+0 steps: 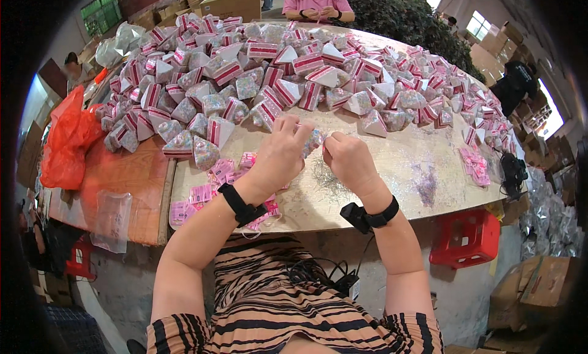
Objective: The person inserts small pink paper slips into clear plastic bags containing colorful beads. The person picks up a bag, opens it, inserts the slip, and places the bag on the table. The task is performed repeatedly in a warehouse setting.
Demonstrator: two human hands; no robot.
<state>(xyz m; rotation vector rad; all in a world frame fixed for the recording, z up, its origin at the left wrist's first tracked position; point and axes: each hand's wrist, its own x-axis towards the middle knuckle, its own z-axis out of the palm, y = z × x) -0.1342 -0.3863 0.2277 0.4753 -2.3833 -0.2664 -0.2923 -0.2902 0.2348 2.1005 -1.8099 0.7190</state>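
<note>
My left hand (283, 147) is closed around a glittery cake-slice ornament (313, 143), mostly hidden by the fingers. Close beside it, my right hand (350, 161) is pinched at the fingertips; whatever it holds is too small to make out. Beneath the hands lies a loose heap of thin metal pins or wires (327, 177) on the pale tabletop (392, 170). Pink printed cards (202, 193), some with a white string, are scattered under and beside my left forearm. Just beyond my hands rises a large pile of pink-and-white cake-slice ornaments (245, 87).
A red plastic bag (66, 143) and a clear bag (112, 222) lie at the left on an orange-brown board (128, 188). More pink cards (474, 165) and a black device (513, 170) sit at the right. A red stool (465, 237) stands below. Across the table works another person (315, 2).
</note>
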